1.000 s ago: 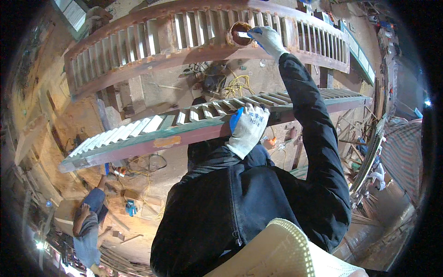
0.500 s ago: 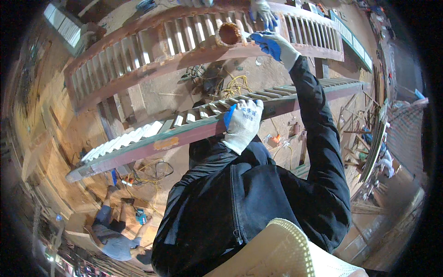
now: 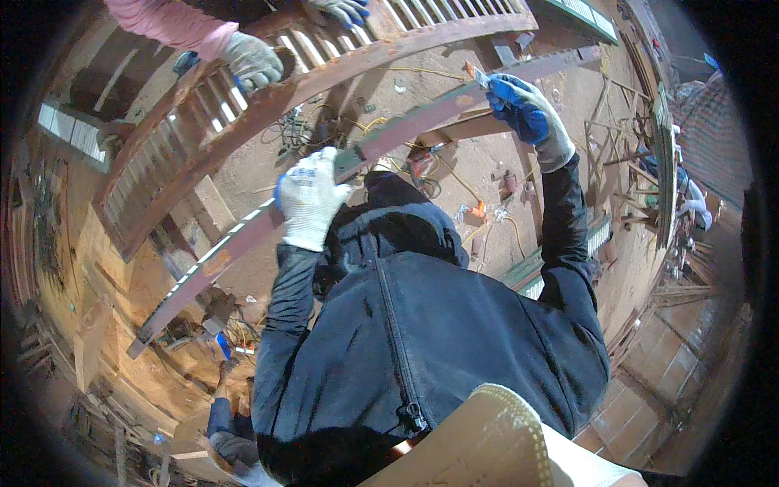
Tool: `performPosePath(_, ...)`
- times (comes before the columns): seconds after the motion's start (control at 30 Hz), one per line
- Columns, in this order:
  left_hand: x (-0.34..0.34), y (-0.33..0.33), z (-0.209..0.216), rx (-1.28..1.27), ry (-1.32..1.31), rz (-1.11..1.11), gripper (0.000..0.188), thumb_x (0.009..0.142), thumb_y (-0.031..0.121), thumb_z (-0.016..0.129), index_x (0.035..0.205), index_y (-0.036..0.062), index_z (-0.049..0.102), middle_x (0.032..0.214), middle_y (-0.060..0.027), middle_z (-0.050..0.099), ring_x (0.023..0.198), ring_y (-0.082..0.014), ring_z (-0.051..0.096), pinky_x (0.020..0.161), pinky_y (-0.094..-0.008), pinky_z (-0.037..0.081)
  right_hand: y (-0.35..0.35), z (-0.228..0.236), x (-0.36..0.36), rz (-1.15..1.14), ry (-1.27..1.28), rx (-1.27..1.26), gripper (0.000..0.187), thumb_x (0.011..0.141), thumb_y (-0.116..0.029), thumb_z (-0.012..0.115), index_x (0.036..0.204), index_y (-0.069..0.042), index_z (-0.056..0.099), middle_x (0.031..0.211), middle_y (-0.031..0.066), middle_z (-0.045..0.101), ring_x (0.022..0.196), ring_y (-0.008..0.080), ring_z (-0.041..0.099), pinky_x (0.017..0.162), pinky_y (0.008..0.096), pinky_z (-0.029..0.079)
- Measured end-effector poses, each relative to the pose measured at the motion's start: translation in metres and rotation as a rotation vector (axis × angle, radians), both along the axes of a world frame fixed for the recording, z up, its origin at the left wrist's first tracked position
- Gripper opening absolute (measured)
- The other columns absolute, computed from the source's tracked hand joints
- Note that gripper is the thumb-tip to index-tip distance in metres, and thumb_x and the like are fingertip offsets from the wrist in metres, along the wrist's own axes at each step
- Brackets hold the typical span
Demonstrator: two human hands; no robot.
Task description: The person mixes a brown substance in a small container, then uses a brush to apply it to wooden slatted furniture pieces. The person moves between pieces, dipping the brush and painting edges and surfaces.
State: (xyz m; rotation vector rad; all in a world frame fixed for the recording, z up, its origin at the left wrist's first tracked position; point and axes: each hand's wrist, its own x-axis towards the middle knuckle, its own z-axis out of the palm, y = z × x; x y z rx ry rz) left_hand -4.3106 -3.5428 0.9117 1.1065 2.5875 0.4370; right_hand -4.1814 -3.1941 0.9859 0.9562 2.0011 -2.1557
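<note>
My left hand (image 3: 312,199), in a white and blue work glove, is closed over the edge of a long slatted shutter panel (image 3: 235,247). The panel stands nearly on edge, its narrow reddish-brown side toward me, with brown patches along it. My right hand (image 3: 531,122), gloved alike, is raised by the panel's right part. It is closed on a small putty knife (image 3: 482,79), whose pale blade bears a brown lump at its tip. The glove hides the handle.
Beyond lies a second brown slatted panel (image 3: 191,154). A co-worker's pink sleeve (image 3: 174,24) and gloved hand (image 3: 253,61) reach over it. Cables (image 3: 304,126) and an orange connector (image 3: 477,209) lie on the floor. Another person (image 3: 235,442) is at lower left.
My right hand has drawn back from the brown-filled pot by the far panel, bringing the putty knife. My left hand has shifted left along the near panel, which has turned more on edge.
</note>
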Motion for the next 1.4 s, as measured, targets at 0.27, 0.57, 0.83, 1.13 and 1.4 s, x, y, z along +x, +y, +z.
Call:
performPosePath(0.27,-0.008,0.003,0.002,-0.042,0.036,-0.025,0.056,0.064,0.031,0.084,0.114,0.0153,0.063,0.097,-0.0073,0.070,0.089,-0.0273,0.069,0.077,-0.0392,0.054,0.040,-0.019,0.054,0.105,-0.060,0.084,0.026,0.097,-0.032,0.061,0.107,-0.008,0.064,0.088,-0.0024,0.064,0.061,0.0016,0.048,0.052,0.0177,0.037)
performPosePath(0.57,0.002,0.001,0.002,-0.092,0.037,0.001,0.056,0.065,0.028,0.081,0.116,0.0184,0.062,0.101,-0.0065,0.070,0.093,-0.0275,0.068,0.080,-0.0394,0.054,0.044,-0.033,0.052,0.030,-0.120,0.207,0.027,0.096,-0.028,0.063,0.114,-0.008,0.067,0.087,-0.0057,0.063,0.071,0.0000,0.052,0.057,0.0169,0.039)
performPosePath(0.83,0.007,0.000,0.000,-0.070,0.039,0.006,0.056,0.065,0.025,0.080,0.118,0.0179,0.061,0.104,-0.0067,0.070,0.095,-0.0283,0.068,0.082,-0.0396,0.053,0.018,-0.016,0.058,0.272,-0.062,1.182,0.018,0.096,-0.018,0.058,0.111,-0.009,0.064,0.098,0.0130,0.070,0.086,0.0270,0.070,0.073,0.0367,0.054)
performPosePath(1.13,0.009,-0.002,-0.001,-0.036,0.054,-0.010,0.059,0.064,0.026,0.081,0.119,0.0166,0.061,0.105,-0.0068,0.070,0.095,-0.0274,0.068,0.082,-0.0390,0.054,-0.011,-0.030,0.069,0.376,0.028,1.562,0.025,0.089,-0.011,0.061,0.114,-0.013,0.066,0.093,0.0075,0.066,0.089,0.0267,0.066,0.072,0.0398,0.053)
performPosePath(1.4,0.016,-0.005,-0.003,-0.029,0.081,-0.030,0.062,0.063,0.028,0.084,0.120,0.0161,0.061,0.106,-0.0063,0.069,0.096,-0.0263,0.068,0.083,-0.0388,0.054,-0.025,-0.033,0.072,0.257,0.013,1.454,0.022,0.090,-0.011,0.060,0.111,-0.016,0.067,0.086,0.0097,0.062,0.077,0.0284,0.064,0.065,0.0403,0.051)
